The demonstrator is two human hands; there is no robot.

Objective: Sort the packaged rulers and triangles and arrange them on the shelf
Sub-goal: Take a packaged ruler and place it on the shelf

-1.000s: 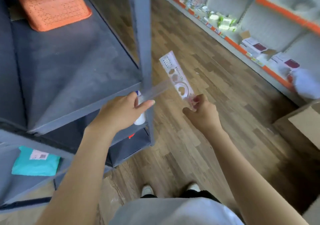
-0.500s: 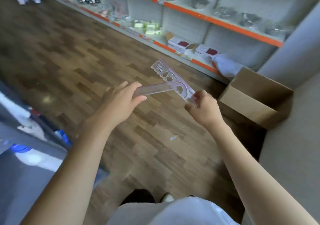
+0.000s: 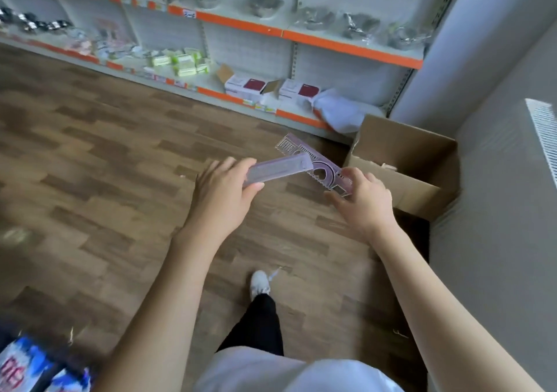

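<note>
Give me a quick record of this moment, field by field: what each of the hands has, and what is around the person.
left hand: left hand grips the plain ruler near one end
right hand: right hand pinches the stencil ruler at its near end
rulers: the two cross in mid-air above the wooden floor
box: open cardboard box on the floor, right of the hands
shelves: orange-edged store shelves with goods along the far wall
near left: blue-and-white packets, blurred

open box [image 3: 404, 162] right of rulers [image 3: 304, 165]
</note>
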